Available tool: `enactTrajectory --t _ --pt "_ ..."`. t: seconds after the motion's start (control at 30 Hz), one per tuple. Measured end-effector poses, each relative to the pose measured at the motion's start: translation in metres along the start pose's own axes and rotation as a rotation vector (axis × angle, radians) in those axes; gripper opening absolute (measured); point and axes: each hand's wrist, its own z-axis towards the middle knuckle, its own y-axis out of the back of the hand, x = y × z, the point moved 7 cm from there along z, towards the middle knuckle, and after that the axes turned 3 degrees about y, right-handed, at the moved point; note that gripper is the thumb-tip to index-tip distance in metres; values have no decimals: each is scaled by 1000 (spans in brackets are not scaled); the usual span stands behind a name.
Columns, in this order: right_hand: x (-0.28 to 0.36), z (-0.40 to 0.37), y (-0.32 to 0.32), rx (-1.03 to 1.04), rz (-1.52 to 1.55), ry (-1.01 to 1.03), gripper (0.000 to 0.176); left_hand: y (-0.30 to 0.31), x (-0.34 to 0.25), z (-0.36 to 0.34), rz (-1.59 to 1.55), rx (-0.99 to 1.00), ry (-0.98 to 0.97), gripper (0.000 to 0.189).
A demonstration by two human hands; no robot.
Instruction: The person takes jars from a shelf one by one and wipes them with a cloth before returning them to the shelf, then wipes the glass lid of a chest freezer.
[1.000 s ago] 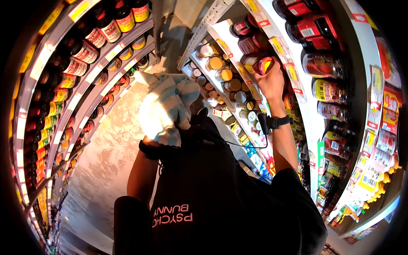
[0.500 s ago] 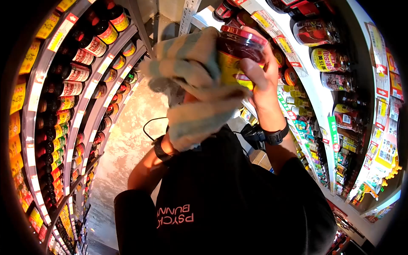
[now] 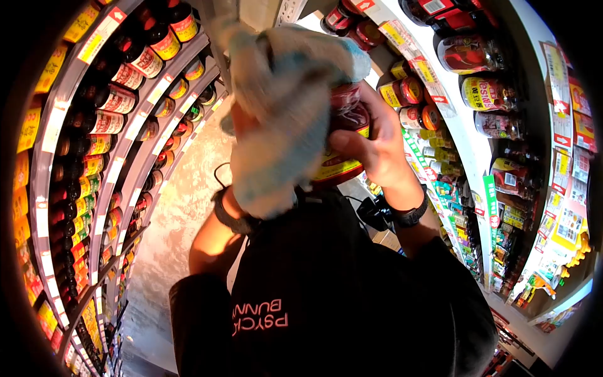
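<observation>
My right hand (image 3: 370, 141) is wrapped round a glass jar (image 3: 348, 125) with dark red contents and a yellow-and-red label. The jar is tilted, and its top is partly hidden by a striped beige-and-blue cloth (image 3: 276, 113). The cloth is bunched in my left hand (image 3: 240, 119), against the jar's left side and upper end. Folds of fabric cover most of the left hand's fingers, and motion blurs them. Both wrists carry dark bands.
Shelves of dark sauce bottles (image 3: 116, 100) curve along the left. On the right, a white shelf (image 3: 440, 107) with price tags bears several jars (image 3: 471, 53). Pale floor (image 3: 176, 251) shows between. A black device (image 3: 375, 212) is beside my right wrist.
The jar has come down and turned in my right hand, with its label lower now. The cloth has swept up and over the jar's top, its lower fold shifting left.
</observation>
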Motion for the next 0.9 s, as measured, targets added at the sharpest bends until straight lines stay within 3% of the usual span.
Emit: enactTrajectory --t 0.07,0.17,0.23,0.33,0.37,0.43,0.5,0.6,0.73,0.77,0.83,0.9 --pt "2 -2 6 -83 146 51 48 -13 -13 -11 112 29 -83 51" --pt "6 -2 -2 11 -90 171 44 7 -13 2 136 69 -154 53" --pt "14 -5 -10 75 -239 232 43 12 9 11 -131 91 33 54" --pt "2 -3 -10 -51 37 -94 45 -9 52 -16 -696 4 473 56" --pt "0 -2 -9 -89 98 -71 60 -16 62 -27 -821 -35 582 56" --pt "5 -1 -6 -168 24 5 69 -30 71 -44 -989 -92 728 58" --pt "19 -1 -2 -204 -61 104 93 -32 68 -45 -841 -45 619 57" --pt "31 3 2 -194 27 231 92 -19 47 -35 -493 19 322 56" --pt "39 8 0 -64 -75 311 96 6 21 -17 85 39 -290 55" --pt "38 9 -3 -38 39 236 98 8 13 -19 186 57 -433 55" --pt "41 14 -5 4 108 132 100 9 6 -22 273 111 -529 53" --pt "35 17 -7 87 166 22 108 7 2 -22 284 204 -446 50"
